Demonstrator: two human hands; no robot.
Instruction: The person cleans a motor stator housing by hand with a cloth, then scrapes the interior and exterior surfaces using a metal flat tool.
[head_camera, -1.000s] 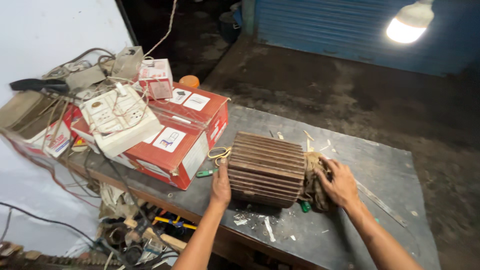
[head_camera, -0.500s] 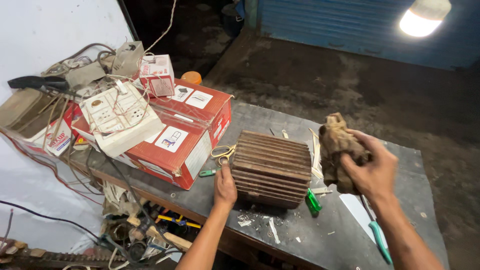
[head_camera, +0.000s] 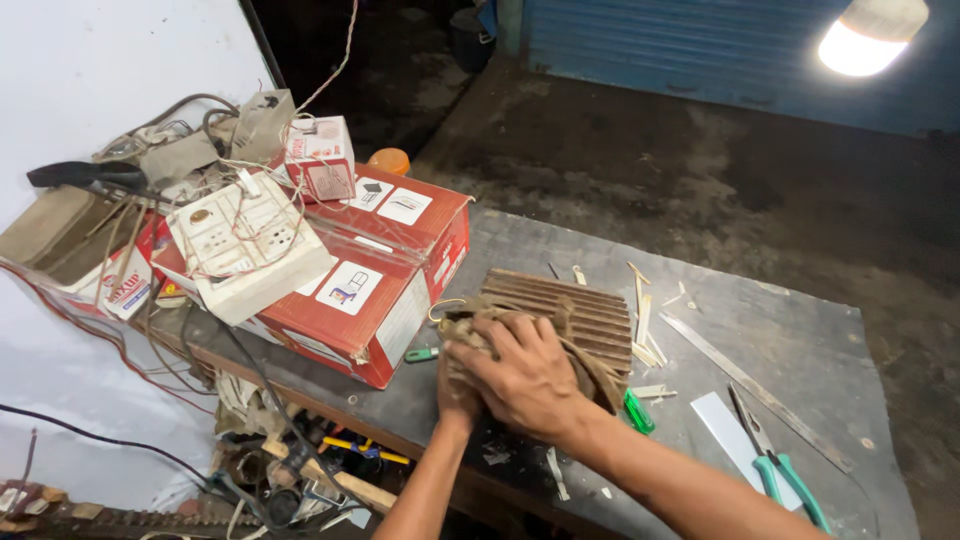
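Note:
A brown finned metal block (head_camera: 585, 300) lies on the dark worktable (head_camera: 800, 330). My right hand (head_camera: 525, 375) presses a crumpled brown rag (head_camera: 592, 368) onto the block's near top, fingers spread over the cloth. My left hand (head_camera: 455, 392) sits against the block's near-left corner. It is mostly hidden under the right hand and the rag. Both forearms come in from the bottom edge.
Red cardboard boxes (head_camera: 385, 270) stand left of the block, with a white switch board (head_camera: 245, 245) and tangled wires on top. A green screwdriver (head_camera: 638, 412), teal-handled pliers (head_camera: 785, 475), a steel ruler (head_camera: 755, 390) and wood slivers lie to the right. A lit bulb (head_camera: 865, 40) hangs at the top right.
My right hand lifted the rag off the table beside the block, then brought it down leftward onto the block's top. The left hand stayed at the block's left side.

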